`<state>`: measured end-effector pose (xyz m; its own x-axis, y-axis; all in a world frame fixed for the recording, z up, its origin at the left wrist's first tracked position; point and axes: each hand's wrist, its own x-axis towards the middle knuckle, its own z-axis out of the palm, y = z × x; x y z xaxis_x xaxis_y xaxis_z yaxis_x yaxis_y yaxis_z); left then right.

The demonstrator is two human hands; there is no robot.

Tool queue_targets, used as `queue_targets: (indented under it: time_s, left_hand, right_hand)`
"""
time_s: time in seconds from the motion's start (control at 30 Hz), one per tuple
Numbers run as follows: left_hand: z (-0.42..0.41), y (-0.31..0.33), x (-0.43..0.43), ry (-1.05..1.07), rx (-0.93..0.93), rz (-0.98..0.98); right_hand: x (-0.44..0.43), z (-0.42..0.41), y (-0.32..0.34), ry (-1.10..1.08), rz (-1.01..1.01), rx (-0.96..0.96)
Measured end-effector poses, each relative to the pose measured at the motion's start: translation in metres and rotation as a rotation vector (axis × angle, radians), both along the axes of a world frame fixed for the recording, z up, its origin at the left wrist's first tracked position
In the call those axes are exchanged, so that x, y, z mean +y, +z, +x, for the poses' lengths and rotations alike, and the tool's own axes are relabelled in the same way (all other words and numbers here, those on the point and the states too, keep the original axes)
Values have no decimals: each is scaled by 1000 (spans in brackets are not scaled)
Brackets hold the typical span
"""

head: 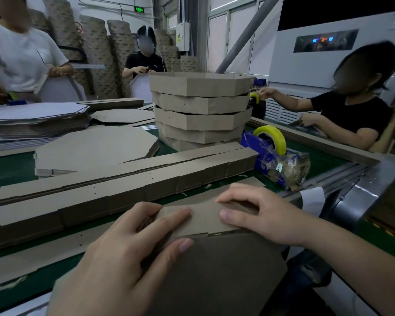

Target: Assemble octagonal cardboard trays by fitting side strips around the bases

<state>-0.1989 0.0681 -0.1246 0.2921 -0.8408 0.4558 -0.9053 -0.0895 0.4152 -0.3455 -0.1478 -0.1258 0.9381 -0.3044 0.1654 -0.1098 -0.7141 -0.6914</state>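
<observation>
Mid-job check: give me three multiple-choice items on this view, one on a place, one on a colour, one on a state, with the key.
1. The blue tape dispenser stands where from the tray stack? A left; B right; C on top.
2. Its tape roll is: A yellow; B red; C white.
3. The left hand and right hand: A hang idle; B tear tape; C hold the side strip on the base.
Key: 1 B, it sits off the stack's right side; 2 A, the roll is bright yellow; 3 C, thumbs and fingers pinch the strip along the base's edge.
</observation>
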Motion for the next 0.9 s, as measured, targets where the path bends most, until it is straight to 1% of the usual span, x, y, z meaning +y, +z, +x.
queue_targets:
  time_s: [0.27,0.33,0.4,0.43,0.5,0.6,0.67,0.7,0.77,0.9]
  left_hand:
    - [0,2,2,-43,-19,-22]
    - [-2,7,-1,-68,-67,12]
    - [-8,12,-7,-66,-174,51]
    - [-10,12,-10,-60,-220,76]
    - [-15,12,-16,-51,-256,90]
    - [-17,9,-17,-56,-233,57]
    - [-15,8,-16,-46,-226,26]
    - [-14,8,-15,-39,-216,20]
    - [-13,7,-14,-26,-194,0]
    - [-11,8,-12,-7,-171,-30]
  right_hand:
    - [8,-3,-14,-20,-97,-75]
    - [12,-2,-17,-31,-112,-106]
    - [17,1,-17,-19,-114,-136]
    - [19,2,-16,-8,-93,-147]
    - [17,2,-14,14,-20,-140]
    - [6,-1,-13,18,147,-104]
    - [1,-3,-16,-7,259,-129]
    - [0,-3,-18,-17,280,-145]
    - [0,-2,-22,-12,273,-173]
    - [1,2,-23,8,196,-180]
